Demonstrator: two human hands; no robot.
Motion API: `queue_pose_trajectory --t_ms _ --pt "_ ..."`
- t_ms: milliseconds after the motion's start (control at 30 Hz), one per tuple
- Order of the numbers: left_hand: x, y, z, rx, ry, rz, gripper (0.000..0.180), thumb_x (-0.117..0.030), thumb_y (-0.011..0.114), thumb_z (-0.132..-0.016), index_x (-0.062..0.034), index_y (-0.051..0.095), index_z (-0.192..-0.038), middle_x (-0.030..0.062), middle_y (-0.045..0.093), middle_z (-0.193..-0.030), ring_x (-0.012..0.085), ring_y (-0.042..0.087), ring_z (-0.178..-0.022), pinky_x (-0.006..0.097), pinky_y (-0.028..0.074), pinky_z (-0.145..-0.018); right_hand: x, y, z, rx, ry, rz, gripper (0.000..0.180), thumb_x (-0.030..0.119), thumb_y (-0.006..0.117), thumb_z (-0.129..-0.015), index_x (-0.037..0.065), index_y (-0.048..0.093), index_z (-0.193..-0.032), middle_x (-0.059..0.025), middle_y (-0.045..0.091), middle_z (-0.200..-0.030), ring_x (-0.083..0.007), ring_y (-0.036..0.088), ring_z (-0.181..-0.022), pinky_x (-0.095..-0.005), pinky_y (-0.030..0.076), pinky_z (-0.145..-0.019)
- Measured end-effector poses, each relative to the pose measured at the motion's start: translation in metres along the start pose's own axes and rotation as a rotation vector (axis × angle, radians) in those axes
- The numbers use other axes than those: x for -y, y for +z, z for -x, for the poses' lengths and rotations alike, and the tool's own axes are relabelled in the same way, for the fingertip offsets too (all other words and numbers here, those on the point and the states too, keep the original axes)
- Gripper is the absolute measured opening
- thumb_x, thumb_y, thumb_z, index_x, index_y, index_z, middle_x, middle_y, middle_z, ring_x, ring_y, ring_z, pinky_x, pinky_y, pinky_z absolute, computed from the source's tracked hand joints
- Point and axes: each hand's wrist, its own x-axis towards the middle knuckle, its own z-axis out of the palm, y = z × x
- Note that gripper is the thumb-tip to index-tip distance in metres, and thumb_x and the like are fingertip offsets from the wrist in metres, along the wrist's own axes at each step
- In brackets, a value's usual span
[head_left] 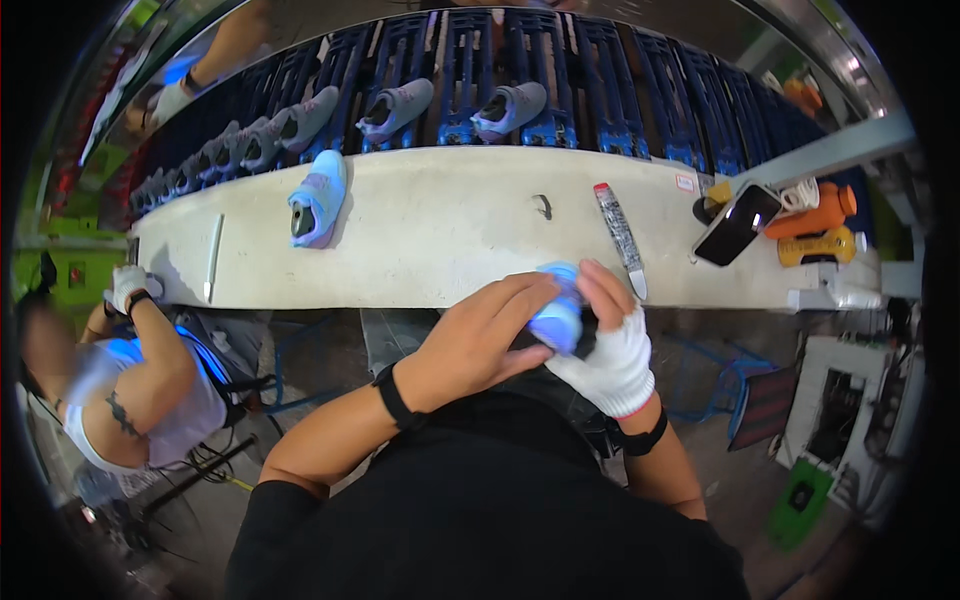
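Observation:
Between my two hands, at the near edge of the workbench, is a light blue and lilac shoe (557,322), slightly blurred. My bare left hand (480,335) closes over its left side, the thumb low along it. On its other side my right hand (612,350), in a white glove with bare fingertips, grips it. The hands hide much of the shoe. A second light blue shoe (318,200) stands on the bench to the left. Beyond my right hand lies a knife-like tool (619,235) with a wrapped handle and red end.
The pale bench (420,230) curves across. Behind it, blue racks (540,80) carry several grey-looking shoes (395,110). A phone (738,224), an orange bottle (825,208) and a yellow bottle (815,247) sit at right, a white stick (213,258) at left. A co-worker (150,390) sits far left.

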Motion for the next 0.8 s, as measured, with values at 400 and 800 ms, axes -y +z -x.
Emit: queue_pose_trajectory --t_ms 400,800 --pt "0.014 0.044 0.023 -0.195 0.139 0.114 0.04 -0.007 0.094 -0.079 -0.0016 0.064 -0.105 0.0164 0.068 -0.105 0.0399 0.072 -0.105 0.045 0.061 -0.084 0.004 0.003 0.014 -0.095 0.114 -0.38 0.062 0.031 0.105 -0.075 0.006 0.071 -0.121 -0.0141 0.079 -0.12 -0.0357 0.078 -0.115 -0.0495 0.059 -0.108" --pt "0.032 0.031 0.022 -0.064 0.224 0.205 0.045 -0.007 0.089 -0.067 -0.0105 0.058 -0.099 0.0097 0.061 -0.1 0.0356 0.061 -0.101 0.047 0.05 -0.092 0.008 0.002 -0.004 0.018 -0.091 -0.27 0.063 0.028 0.109 -0.066 0.012 0.068 -0.111 -0.0075 0.079 -0.108 -0.0304 0.079 -0.11 -0.048 0.061 -0.104"
